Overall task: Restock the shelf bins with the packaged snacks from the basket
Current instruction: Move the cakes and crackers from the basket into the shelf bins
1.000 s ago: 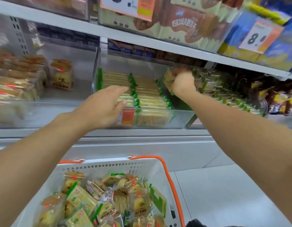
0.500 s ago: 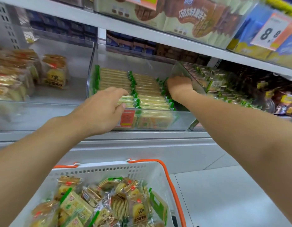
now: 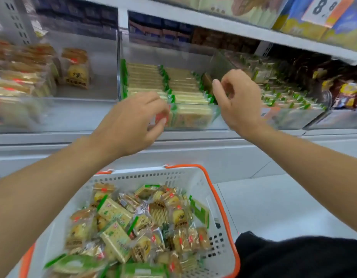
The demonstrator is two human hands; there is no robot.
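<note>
A white basket (image 3: 193, 177) with orange handles sits low in front of me, heaped with mixed snack packets (image 3: 133, 223), some green-edged, some gold. Above it, the clear middle shelf bin (image 3: 193, 57) holds neat rows of green-edged cracker packets (image 3: 147, 77). A brownish packet (image 3: 206, 81) stands at the right end of those rows. My left hand (image 3: 133, 125) hovers before the bin's front wall, fingers loosely curled and holding nothing. My right hand (image 3: 235, 101) is just right of the brownish packet, also loosely curled with nothing in it.
The left bin (image 3: 97, 63) holds gold and orange cake packets (image 3: 75, 71). A bin to the right (image 3: 294, 117) is filled with green packets. A shelf with a price tag (image 3: 326, 7) overhangs the bins. White floor tiles (image 3: 274, 207) lie right of the basket.
My right hand carried a packet into the right end of the middle bin, let go and drew back empty. My left hand pulled back from the cracker rows toward the bin's front.
</note>
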